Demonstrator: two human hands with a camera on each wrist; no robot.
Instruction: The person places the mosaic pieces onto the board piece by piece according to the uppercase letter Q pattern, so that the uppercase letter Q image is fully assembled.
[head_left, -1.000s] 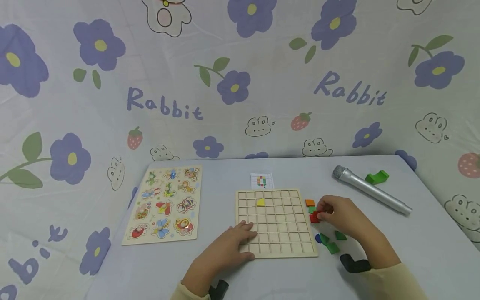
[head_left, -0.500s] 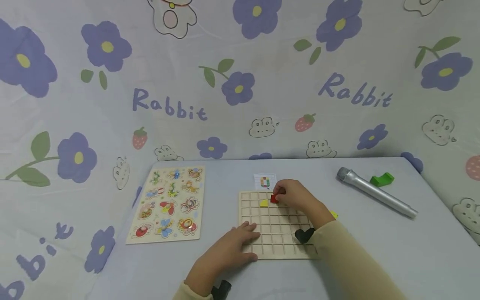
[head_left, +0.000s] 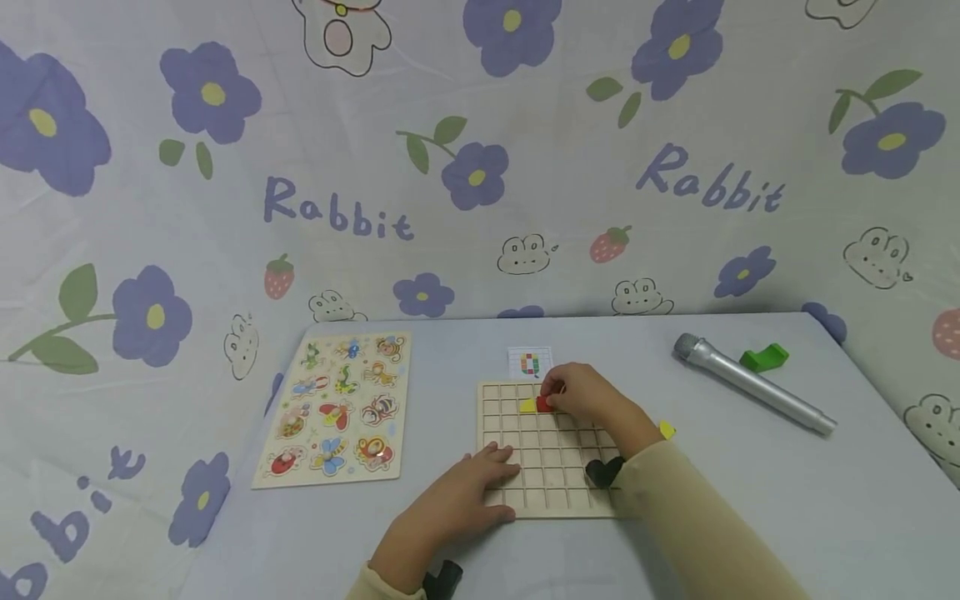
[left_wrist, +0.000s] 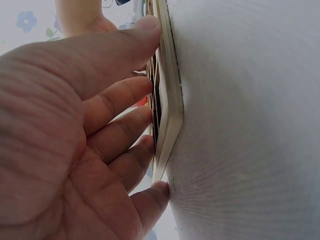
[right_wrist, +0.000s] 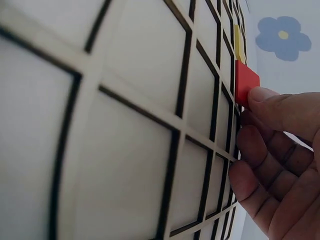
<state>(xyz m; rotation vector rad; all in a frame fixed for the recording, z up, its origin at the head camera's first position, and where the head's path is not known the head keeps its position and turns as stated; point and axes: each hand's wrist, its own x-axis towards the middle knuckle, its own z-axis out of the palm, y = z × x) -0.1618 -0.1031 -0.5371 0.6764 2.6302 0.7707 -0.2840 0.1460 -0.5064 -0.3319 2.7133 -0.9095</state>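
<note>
A pale wooden grid board (head_left: 532, 467) lies flat on the table. My right hand (head_left: 592, 396) is over its upper part and pinches a red square tile (right_wrist: 246, 82) between thumb and finger. Right beside that tile a yellow tile (head_left: 528, 406) sits in a grid cell. In the right wrist view the red tile is at the cells; whether it is fully seated I cannot tell. My left hand (head_left: 468, 492) rests on the board's lower left side, its fingers (left_wrist: 125, 95) extended over the edge.
A small pattern card (head_left: 529, 362) lies behind the board. To the left is an insect picture puzzle (head_left: 337, 408). A silver microphone (head_left: 753, 385) and a green block (head_left: 765, 358) lie at right. Another yellow piece (head_left: 667, 429) shows past my right forearm, which hides other ground.
My right hand has carried the red tile from the pieces at the board's right to the top rows, then slightly left against the yellow tile. The left hand stays on the board.
</note>
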